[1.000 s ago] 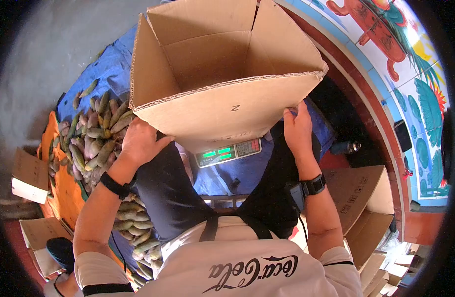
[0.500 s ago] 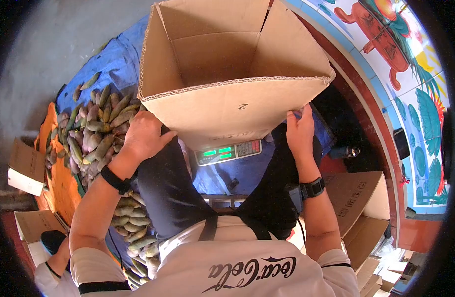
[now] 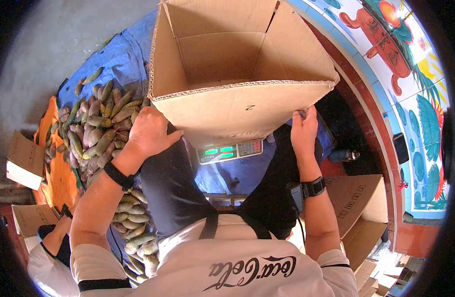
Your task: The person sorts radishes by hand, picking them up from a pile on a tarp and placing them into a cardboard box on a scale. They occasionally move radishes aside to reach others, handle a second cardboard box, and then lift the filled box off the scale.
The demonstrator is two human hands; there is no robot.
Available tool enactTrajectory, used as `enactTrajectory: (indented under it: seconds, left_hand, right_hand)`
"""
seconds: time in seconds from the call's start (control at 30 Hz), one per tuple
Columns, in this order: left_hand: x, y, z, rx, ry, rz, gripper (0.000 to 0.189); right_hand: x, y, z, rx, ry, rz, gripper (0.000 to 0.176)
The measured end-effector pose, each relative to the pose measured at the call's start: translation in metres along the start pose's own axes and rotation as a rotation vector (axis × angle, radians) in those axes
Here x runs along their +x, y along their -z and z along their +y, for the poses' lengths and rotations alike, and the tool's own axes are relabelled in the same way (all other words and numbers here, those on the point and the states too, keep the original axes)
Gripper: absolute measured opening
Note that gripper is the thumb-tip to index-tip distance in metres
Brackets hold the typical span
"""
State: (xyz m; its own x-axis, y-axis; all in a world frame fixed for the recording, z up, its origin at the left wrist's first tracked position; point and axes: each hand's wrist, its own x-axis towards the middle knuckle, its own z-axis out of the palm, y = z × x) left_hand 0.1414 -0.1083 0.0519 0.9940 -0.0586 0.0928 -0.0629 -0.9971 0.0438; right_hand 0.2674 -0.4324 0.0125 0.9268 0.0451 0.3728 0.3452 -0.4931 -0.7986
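Observation:
An open, empty-looking cardboard box [image 3: 217, 106] stands tilted in front of me, over a scale [image 3: 231, 151] with green lit displays and a keypad. My left hand [image 3: 151, 131] holds the box's near left side, its thumb pointing right and its other fingertips partly hidden behind the cardboard. At the near right side, my right hand [image 3: 304, 129] grips the lower edge of the box between thumb and fingers. The scale sits between my knees, mostly hidden by the box.
Purple-green root vegetables [image 3: 96, 131] lie heaped on a blue sheet [image 3: 111, 62] at the left. Another person's arm [image 3: 57, 237] shows at lower left beside a small carton [image 3: 32, 218]. Cartons [image 3: 358, 198] stand at right, near a bottle [image 3: 344, 155] and a painted tile wall [image 3: 408, 84].
The box and my left hand have shifted slightly right in view. The other person's arm at lower left has moved up, nearer the orange sheet.

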Motion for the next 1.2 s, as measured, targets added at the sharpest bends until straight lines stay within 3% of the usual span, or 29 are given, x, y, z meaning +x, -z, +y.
enactTrajectory:
  seconds: [0.27, 0.33, 0.47, 0.53, 0.67, 0.73, 0.87, 0.93, 1.2]
  left_hand:
    - [0.000, 0.002, 0.002, 0.001, -0.028, 0.059, 0.047]
    - [0.002, 0.005, 0.002, -0.065, 0.102, -0.183, 0.063]
    - [0.001, 0.000, 0.000, -0.014, 0.115, -0.192, 0.062]
    - [-0.001, -0.005, -0.003, 0.090, -0.018, 0.039, 0.049]
    - [0.000, -0.004, -0.002, 0.037, -0.031, 0.030, 0.048]
    - [-0.001, -0.006, -0.002, -0.015, -0.093, 0.176, 0.047]
    - [-0.001, -0.006, -0.002, 0.029, -0.085, 0.165, 0.047]
    - [0.000, -0.006, -0.002, 0.083, -0.029, 0.049, 0.049]
    - [0.000, -0.009, -0.002, 0.088, -0.041, 0.080, 0.053]
  right_hand:
    - [0.000, 0.001, 0.007, -0.066, -0.005, 0.002, 0.037]
    - [-0.001, 0.001, 0.003, -0.012, -0.016, 0.016, 0.039]
    - [-0.001, 0.000, 0.006, 0.011, -0.009, 0.027, 0.040]
    - [-0.001, 0.000, 0.006, -0.012, -0.009, 0.032, 0.039]
    - [-0.001, 0.000, 0.006, 0.036, -0.010, 0.009, 0.039]
    - [-0.001, 0.000, 0.007, -0.003, 0.005, 0.021, 0.039]
    - [-0.002, 0.000, 0.005, 0.012, -0.004, 0.028, 0.039]
    - [-0.001, 0.000, 0.006, 0.023, -0.007, 0.019, 0.038]
    - [0.000, -0.001, 0.012, 0.050, 0.037, 0.025, 0.039]
